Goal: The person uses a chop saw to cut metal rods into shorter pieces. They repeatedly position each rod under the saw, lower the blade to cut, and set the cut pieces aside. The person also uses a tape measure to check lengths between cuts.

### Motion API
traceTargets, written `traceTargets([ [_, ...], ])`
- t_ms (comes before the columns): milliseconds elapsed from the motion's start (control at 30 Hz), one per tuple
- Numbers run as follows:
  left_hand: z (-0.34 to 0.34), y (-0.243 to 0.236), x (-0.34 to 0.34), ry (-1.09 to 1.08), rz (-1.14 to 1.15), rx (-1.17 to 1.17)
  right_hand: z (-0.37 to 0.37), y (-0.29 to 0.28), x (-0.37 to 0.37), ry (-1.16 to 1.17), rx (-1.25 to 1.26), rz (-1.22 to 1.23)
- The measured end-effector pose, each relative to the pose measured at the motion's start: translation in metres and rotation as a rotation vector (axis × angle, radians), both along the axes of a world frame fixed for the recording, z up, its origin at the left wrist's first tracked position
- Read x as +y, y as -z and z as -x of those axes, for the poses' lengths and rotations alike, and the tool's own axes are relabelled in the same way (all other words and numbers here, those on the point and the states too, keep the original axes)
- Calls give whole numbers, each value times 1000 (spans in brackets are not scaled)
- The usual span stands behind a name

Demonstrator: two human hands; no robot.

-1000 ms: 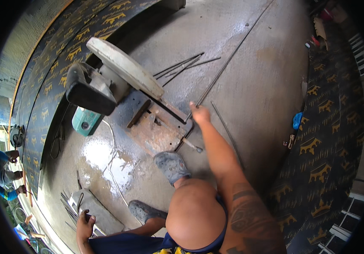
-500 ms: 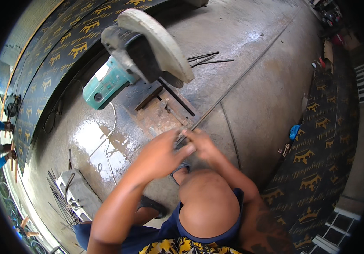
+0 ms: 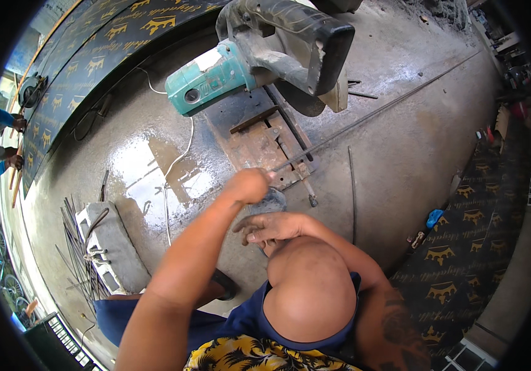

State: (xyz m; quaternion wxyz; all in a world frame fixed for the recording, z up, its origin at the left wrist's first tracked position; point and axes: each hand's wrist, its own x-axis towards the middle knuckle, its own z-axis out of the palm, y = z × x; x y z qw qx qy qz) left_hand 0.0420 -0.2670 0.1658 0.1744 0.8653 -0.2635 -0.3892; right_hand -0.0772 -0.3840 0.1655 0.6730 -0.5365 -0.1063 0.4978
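My left hand (image 3: 250, 184) is closed around the near end of a long thin metal rod (image 3: 364, 123). The rod crosses the rusty base (image 3: 256, 148) of a chop saw and runs off to the far right over the floor. My right hand (image 3: 271, 226) is off the rod, beside my bent knee, its darkened fingers loosely stretched and holding nothing. Beyond the hands stands the saw with its teal motor (image 3: 210, 77) and black handle (image 3: 330, 52), the head raised above the base. A clamp screw (image 3: 307, 185) sticks out from the base toward me.
A concrete block (image 3: 120, 247) stands at left beside several thin rods (image 3: 77, 250). A white cord (image 3: 166, 213) crosses the wet floor. Another rod (image 3: 352, 198) lies right of the saw. Dark printed sheets (image 3: 457, 247) lie at right. Another person's hands (image 3: 15, 161) show at far left.
My right hand has let go of the rod and drawn back toward my knee. My left hand has closed around the rod's end. The saw appears farther right in view.
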Motion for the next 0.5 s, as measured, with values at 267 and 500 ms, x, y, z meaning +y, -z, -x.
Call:
traceTargets([
  [267, -85, 0, 132, -150, -134, -239, 4, 11, -10, -57, 10, 77],
  [500, -93, 50, 226, -227, -327, -267, 0, 4, -15, -50, 93, 138],
])
